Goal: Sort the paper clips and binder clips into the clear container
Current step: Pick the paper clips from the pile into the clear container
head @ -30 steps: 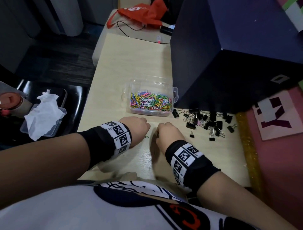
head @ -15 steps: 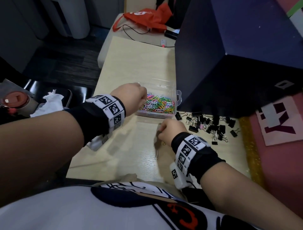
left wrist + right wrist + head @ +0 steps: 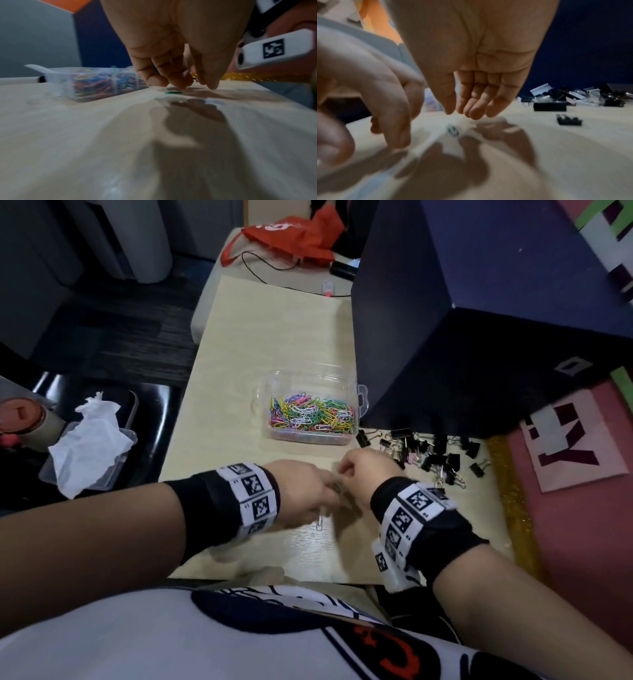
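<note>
On the pale bench (image 3: 239, 344), seen from the head camera, the left hand (image 3: 301, 491) and the right hand (image 3: 363, 474) are brought together near the front edge, fingertips almost meeting. A white paper clip (image 3: 320, 522) is seen lying flat just below the left hand. The clear container (image 3: 313, 405), filled with coloured paper clips, is placed a little beyond both hands, and a heap of black binder clips (image 3: 431, 453) is spread to the right of it, just beside the right hand. A dark blue box (image 3: 479, 320) is stood behind the container and the heap. From this view it cannot be told whether either grip holds anything.

From the left wrist camera, the left hand (image 3: 180, 54) is shown above the bench (image 3: 85, 135) with fingers loosely curled downward and thumb near them; nothing is seen held, though the picture is blurred. A green paper clip (image 3: 173, 92) lies on the bench just under the fingertips. The clear container (image 3: 96, 83) is set to the left, apart from the hand.

From the right wrist camera, the right hand (image 3: 476, 67) is held relaxed, fingers pointing down and empty. The green paper clip (image 3: 452, 130) lies just below its fingertips, untouched. The left hand (image 3: 373, 101) is curled at the left, its fingertips (image 3: 399, 142) close to the bench. The binder clips (image 3: 570, 100) are piled at the right, well behind.
</note>
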